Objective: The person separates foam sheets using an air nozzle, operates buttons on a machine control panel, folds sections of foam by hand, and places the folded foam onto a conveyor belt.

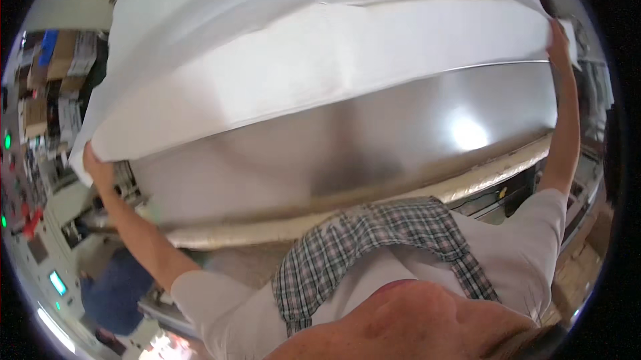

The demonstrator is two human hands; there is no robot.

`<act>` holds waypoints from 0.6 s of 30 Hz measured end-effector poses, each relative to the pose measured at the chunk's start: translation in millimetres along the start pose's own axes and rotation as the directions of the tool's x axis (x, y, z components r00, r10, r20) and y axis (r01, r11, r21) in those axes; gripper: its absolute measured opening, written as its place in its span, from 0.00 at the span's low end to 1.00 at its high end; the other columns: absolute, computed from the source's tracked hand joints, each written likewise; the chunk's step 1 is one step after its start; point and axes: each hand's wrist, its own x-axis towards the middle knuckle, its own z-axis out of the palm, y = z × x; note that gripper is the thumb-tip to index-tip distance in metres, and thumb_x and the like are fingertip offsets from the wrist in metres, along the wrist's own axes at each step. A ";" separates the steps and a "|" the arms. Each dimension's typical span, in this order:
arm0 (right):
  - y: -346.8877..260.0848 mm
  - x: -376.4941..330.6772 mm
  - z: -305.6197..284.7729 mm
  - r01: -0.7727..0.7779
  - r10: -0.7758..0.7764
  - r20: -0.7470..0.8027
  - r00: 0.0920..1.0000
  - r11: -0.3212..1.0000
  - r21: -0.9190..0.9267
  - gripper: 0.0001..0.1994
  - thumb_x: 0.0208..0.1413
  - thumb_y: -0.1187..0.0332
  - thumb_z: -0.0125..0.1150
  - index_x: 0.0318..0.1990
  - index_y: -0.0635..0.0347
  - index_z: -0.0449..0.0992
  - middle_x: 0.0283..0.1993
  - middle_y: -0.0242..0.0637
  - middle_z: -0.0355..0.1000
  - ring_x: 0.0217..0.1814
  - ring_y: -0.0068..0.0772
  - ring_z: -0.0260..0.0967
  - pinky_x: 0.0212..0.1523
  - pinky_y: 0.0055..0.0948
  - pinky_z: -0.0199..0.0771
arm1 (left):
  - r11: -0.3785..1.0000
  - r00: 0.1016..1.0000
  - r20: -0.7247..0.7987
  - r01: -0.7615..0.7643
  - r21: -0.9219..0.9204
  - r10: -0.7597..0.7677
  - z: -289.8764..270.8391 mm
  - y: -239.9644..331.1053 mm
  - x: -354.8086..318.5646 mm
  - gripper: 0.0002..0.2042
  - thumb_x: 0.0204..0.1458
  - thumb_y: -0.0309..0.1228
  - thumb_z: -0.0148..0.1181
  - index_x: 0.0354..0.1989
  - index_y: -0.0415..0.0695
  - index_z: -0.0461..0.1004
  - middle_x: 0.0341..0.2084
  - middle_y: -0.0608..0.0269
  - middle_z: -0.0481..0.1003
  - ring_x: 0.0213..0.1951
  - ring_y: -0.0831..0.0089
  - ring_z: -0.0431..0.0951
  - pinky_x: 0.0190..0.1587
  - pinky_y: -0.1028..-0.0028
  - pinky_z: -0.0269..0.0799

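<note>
A wide white sheet (287,73), paper or cloth, stretches across the far half of a shiny metal table (267,173). Its near edge runs between my two outstretched arms, with a fold along its length. My left hand (99,167) is closed on the sheet's near left corner, which hangs past the table's side. On the far right, my right hand (558,41) grips the sheet's right edge; its fingers are partly hidden. Bare metal shows between the sheet and my body.
A pale padded strip (247,236) lines the table's near edge, close to my body. Cardboard boxes (61,53) are stacked at the left. Below them are a machine panel with a lit screen (58,283) and a person in dark blue clothing (120,290).
</note>
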 end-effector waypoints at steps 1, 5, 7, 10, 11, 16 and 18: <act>25.0 -27.1 6.2 -0.040 0.041 -0.021 0.999 0.998 0.049 0.33 0.33 0.86 0.50 0.54 0.60 0.59 0.55 0.49 0.58 0.59 0.47 0.54 0.59 0.36 0.54 | 0.999 0.999 -0.054 0.001 0.052 0.002 13.9 -9.7 -26.7 0.18 0.38 0.29 0.58 0.41 0.39 0.68 0.40 0.48 0.70 0.45 0.53 0.67 0.48 0.64 0.61; 22.5 -107.3 2.6 0.056 -0.050 0.145 0.988 0.998 -0.036 0.31 0.36 0.84 0.49 0.54 0.58 0.60 0.58 0.47 0.56 0.62 0.46 0.50 0.59 0.41 0.51 | 0.976 0.989 0.070 0.112 0.185 -0.127 3.0 5.4 -96.3 0.21 0.39 0.32 0.59 0.45 0.40 0.66 0.43 0.45 0.67 0.47 0.48 0.64 0.50 0.59 0.56; 10.8 -134.2 -12.8 0.050 -0.025 0.242 0.970 0.994 -0.100 0.31 0.37 0.82 0.54 0.55 0.56 0.60 0.60 0.45 0.53 0.62 0.47 0.48 0.59 0.41 0.52 | 0.956 0.999 -0.016 0.051 0.289 -0.048 11.9 -5.6 -134.5 0.24 0.38 0.32 0.59 0.47 0.42 0.65 0.45 0.46 0.66 0.48 0.48 0.62 0.51 0.57 0.55; 3.6 -176.5 -8.1 -0.086 0.074 0.228 0.971 0.995 0.043 0.31 0.37 0.82 0.55 0.55 0.55 0.60 0.59 0.45 0.53 0.62 0.46 0.48 0.59 0.40 0.51 | 0.967 0.997 0.069 0.020 0.252 -0.039 24.4 -11.1 -196.5 0.23 0.36 0.30 0.60 0.46 0.45 0.66 0.46 0.47 0.66 0.49 0.50 0.62 0.51 0.57 0.54; -4.6 -190.5 -11.9 -0.002 0.010 0.263 0.965 0.999 -0.032 0.29 0.39 0.81 0.54 0.54 0.55 0.61 0.58 0.44 0.54 0.62 0.45 0.49 0.59 0.40 0.50 | 0.952 0.983 0.087 0.131 0.278 -0.160 27.6 -7.0 -215.1 0.23 0.35 0.29 0.59 0.46 0.47 0.67 0.46 0.48 0.66 0.51 0.52 0.62 0.53 0.57 0.52; -38.4 -242.2 -11.0 0.035 -0.033 0.341 0.940 0.999 0.002 0.28 0.38 0.80 0.55 0.51 0.51 0.63 0.58 0.44 0.55 0.62 0.45 0.49 0.59 0.44 0.50 | 0.919 0.923 0.256 0.190 0.347 -0.287 33.5 -1.3 -277.9 0.26 0.32 0.27 0.60 0.46 0.51 0.66 0.47 0.52 0.65 0.54 0.58 0.60 0.57 0.55 0.47; -44.3 -251.8 -12.8 -0.063 0.048 0.424 0.904 0.998 0.020 0.27 0.38 0.79 0.56 0.51 0.49 0.63 0.58 0.44 0.55 0.62 0.45 0.49 0.58 0.43 0.51 | 0.919 0.901 0.297 0.213 0.332 -0.316 32.8 3.7 -273.0 0.28 0.29 0.24 0.60 0.47 0.51 0.66 0.47 0.53 0.65 0.54 0.58 0.60 0.57 0.56 0.47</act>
